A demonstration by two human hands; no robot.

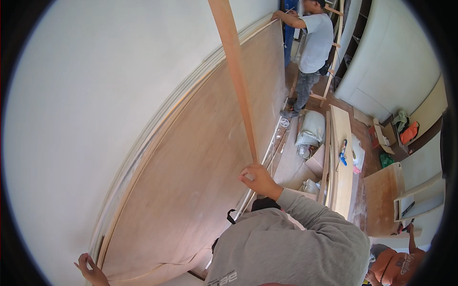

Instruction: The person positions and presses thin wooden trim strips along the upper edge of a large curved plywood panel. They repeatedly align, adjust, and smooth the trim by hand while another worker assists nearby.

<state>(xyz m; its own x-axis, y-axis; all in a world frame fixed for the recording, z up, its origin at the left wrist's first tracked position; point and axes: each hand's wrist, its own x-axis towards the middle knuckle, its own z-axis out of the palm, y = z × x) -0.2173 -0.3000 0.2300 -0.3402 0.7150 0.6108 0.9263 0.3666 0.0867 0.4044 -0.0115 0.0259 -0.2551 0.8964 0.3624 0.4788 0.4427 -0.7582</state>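
Note:
My right hand (261, 181) is closed around the lower visible end of a long, thin wooden strip (234, 62). From there the strip rises past me to the top of the view. My left hand (90, 271) is at the lower left, fingers loosely bent and apart, beside the near end of a stack of large wooden panels (191, 148); whether it touches them is unclear. The panels lean along the white wall (86, 95). At their far end a person in a white shirt (315, 43) has a hand on the top edge.
A wooden ladder (334, 62) stands behind that person. To my right are stacked boards (339, 162) with a blue-handled tool (343, 153), a white sack (312, 127) and cardboard boxes (381, 133). At lower right, a person in orange (398, 264) is beside a wooden board (384, 200).

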